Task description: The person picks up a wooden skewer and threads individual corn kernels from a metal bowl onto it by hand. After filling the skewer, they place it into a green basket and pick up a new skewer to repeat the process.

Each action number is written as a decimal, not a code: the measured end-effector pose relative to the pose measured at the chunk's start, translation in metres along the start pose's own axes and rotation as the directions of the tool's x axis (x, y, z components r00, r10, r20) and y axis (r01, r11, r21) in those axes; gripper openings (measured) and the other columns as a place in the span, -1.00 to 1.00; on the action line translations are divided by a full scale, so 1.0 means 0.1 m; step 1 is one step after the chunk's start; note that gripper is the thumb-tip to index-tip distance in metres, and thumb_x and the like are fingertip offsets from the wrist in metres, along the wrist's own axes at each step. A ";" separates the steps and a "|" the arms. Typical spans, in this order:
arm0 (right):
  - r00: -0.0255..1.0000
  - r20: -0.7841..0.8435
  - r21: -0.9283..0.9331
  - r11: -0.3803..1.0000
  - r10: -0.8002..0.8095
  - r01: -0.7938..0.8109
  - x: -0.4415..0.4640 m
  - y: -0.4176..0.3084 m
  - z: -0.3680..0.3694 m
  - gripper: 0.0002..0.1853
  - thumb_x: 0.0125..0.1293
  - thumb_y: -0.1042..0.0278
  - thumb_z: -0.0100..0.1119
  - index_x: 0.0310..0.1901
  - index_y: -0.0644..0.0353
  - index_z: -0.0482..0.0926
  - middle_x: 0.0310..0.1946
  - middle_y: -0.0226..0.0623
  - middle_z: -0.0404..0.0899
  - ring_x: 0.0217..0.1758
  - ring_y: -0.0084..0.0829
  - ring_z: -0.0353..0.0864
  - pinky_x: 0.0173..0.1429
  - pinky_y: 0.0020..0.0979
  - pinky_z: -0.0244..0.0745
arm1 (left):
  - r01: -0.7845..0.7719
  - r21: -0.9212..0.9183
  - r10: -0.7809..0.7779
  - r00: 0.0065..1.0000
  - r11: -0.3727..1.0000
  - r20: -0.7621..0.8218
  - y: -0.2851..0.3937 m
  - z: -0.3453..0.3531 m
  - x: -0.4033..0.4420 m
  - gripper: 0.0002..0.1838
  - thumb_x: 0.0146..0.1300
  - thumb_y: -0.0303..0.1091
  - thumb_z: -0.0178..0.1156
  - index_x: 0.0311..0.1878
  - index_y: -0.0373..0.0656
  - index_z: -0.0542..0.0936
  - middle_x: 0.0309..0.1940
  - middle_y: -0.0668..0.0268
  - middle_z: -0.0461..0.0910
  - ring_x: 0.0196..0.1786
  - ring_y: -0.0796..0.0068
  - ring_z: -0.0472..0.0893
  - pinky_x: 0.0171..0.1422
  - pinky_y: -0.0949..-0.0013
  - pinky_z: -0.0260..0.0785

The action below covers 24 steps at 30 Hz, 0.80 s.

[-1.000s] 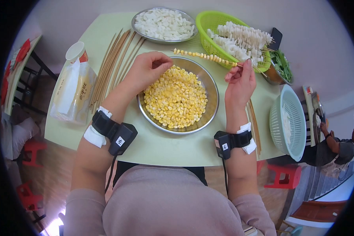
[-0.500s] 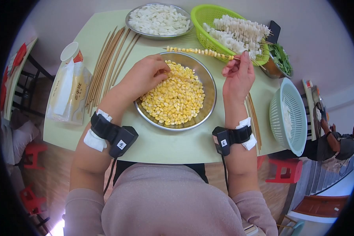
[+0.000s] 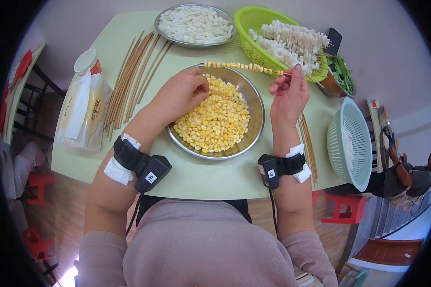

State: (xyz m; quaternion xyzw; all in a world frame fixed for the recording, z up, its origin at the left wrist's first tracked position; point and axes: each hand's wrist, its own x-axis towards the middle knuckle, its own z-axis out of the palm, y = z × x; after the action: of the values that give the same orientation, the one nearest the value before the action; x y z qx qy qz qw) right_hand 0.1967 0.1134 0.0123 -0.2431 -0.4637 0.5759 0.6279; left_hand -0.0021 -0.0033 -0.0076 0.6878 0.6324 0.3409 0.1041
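Note:
A steel bowl (image 3: 257, 115) of loose yellow corn kernels (image 3: 215, 119) stands in front of me. My left hand (image 3: 189, 91) is over the bowl's left side, its fingers curled together at the corn; whatever they pinch is hidden. My right hand (image 3: 291, 91), to the right of the bowl, grips the bare end of a corn skewer (image 3: 244, 66) between thumb and fingers. Kernels are threaded along most of that skewer, which lies nearly level above the bowl's far rim and points left.
Bare skewers (image 3: 134, 81) lie left; more sticks (image 3: 308, 148) lie right. A tissue pack (image 3: 84, 112) and paper cup (image 3: 87, 62) are left. Behind are a plate of white pieces (image 3: 195, 26), a green basket (image 3: 244, 33) with white skewers, a leafy-greens bowl (image 3: 341, 74), and a pale colander (image 3: 349, 143).
The view has shifted slightly. My left hand stays at the corn with its fingers curled, and my right hand still holds the corn skewer, its tilt barely different.

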 end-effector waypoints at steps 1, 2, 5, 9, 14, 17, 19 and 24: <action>1.000 0.000 0.006 1.000 -0.001 0.001 0.00 0.00 0.00 -0.67 0.33 0.11 0.04 -0.43 0.23 0.44 -0.68 -0.34 0.42 -0.75 -0.51 0.39 -0.67 -0.54 0.22 | 0.027 -0.053 -0.028 1.000 0.998 -0.007 0.00 0.00 0.01 -0.89 0.05 -0.49 0.25 -0.35 -0.27 0.54 -0.41 0.26 0.47 -0.37 0.44 0.55 -0.24 0.45 0.43; 1.000 0.000 0.007 1.000 -0.003 0.003 0.01 -0.01 0.00 -0.67 0.33 0.11 0.04 -0.43 0.23 0.44 -0.68 -0.34 0.42 -0.75 -0.51 0.39 -0.67 -0.54 0.22 | 0.026 -0.052 -0.027 1.000 0.998 -0.008 0.00 -0.02 0.01 -0.89 0.05 -0.49 0.25 -0.35 -0.27 0.54 -0.41 0.26 0.47 -0.37 0.44 0.55 -0.24 0.45 0.43; 1.000 -0.015 0.004 1.000 -0.019 0.019 0.02 -0.04 -0.01 -0.67 0.33 0.11 0.04 -0.43 0.24 0.44 -0.68 -0.34 0.42 -0.75 -0.51 0.39 -0.67 -0.54 0.22 | 0.144 -0.224 -0.160 0.986 0.964 -0.054 0.02 -0.08 0.04 -0.89 0.07 -0.48 0.26 -0.32 -0.26 0.56 -0.45 0.35 0.53 -0.38 0.59 0.54 -0.25 0.50 0.41; 0.999 -0.028 0.020 1.000 -0.022 0.022 0.04 -0.06 -0.02 -0.67 0.34 0.13 0.03 -0.43 0.24 0.43 -0.68 -0.34 0.41 -0.76 -0.51 0.37 -0.68 -0.53 0.22 | 0.263 -0.499 -0.311 0.950 0.826 -0.015 -0.04 -0.14 0.08 -0.89 0.11 -0.46 0.26 -0.31 -0.26 0.58 -0.43 0.40 0.57 -0.37 0.68 0.51 -0.26 0.54 0.39; 0.999 -0.036 0.027 0.999 -0.017 0.018 0.04 -0.08 -0.02 -0.67 0.34 0.13 0.03 -0.44 0.23 0.43 -0.68 -0.34 0.41 -0.76 -0.52 0.37 -0.67 -0.53 0.23 | 0.270 -0.651 -0.347 0.938 0.709 0.011 -0.04 -0.23 0.08 -0.85 0.12 -0.41 0.28 -0.28 -0.27 0.58 -0.42 0.39 0.57 -0.36 0.69 0.49 -0.23 0.60 0.35; 0.999 -0.036 0.030 0.999 -0.017 0.018 0.04 -0.07 -0.02 -0.68 0.34 0.13 0.03 -0.44 0.23 0.43 -0.68 -0.34 0.41 -0.76 -0.51 0.37 -0.68 -0.53 0.23 | 0.246 -0.738 -0.344 0.939 0.629 0.019 -0.13 -0.21 0.08 -0.81 0.13 -0.39 0.28 -0.24 -0.26 0.57 -0.41 0.38 0.56 -0.34 0.68 0.49 -0.22 0.61 0.34; 0.999 -0.028 0.013 1.000 -0.021 0.022 0.04 -0.06 -0.02 -0.68 0.33 0.13 0.03 -0.44 0.23 0.43 -0.69 -0.35 0.41 -0.76 -0.51 0.37 -0.68 -0.54 0.23 | 0.244 -0.797 -0.356 0.934 0.552 0.040 -0.14 -0.21 0.09 -0.82 0.15 -0.40 0.26 -0.21 -0.26 0.56 -0.41 0.38 0.55 -0.34 0.66 0.49 -0.21 0.60 0.35; 1.000 -0.009 0.010 1.000 -0.025 0.025 0.03 -0.05 -0.02 -0.67 0.33 0.12 0.03 -0.44 0.22 0.43 -0.69 -0.36 0.41 -0.77 -0.51 0.38 -0.69 -0.54 0.23 | 0.253 -0.804 -0.370 0.928 0.539 0.044 -0.13 -0.22 0.09 -0.83 0.17 -0.41 0.23 -0.21 -0.27 0.56 -0.41 0.37 0.55 -0.34 0.65 0.50 -0.20 0.59 0.36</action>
State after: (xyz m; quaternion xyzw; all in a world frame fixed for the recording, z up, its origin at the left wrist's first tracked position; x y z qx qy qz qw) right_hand 0.2003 0.1157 0.0161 -0.2369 -0.4610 0.5693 0.6382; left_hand -0.0254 0.0010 0.0042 0.4200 0.5304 0.6070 0.4170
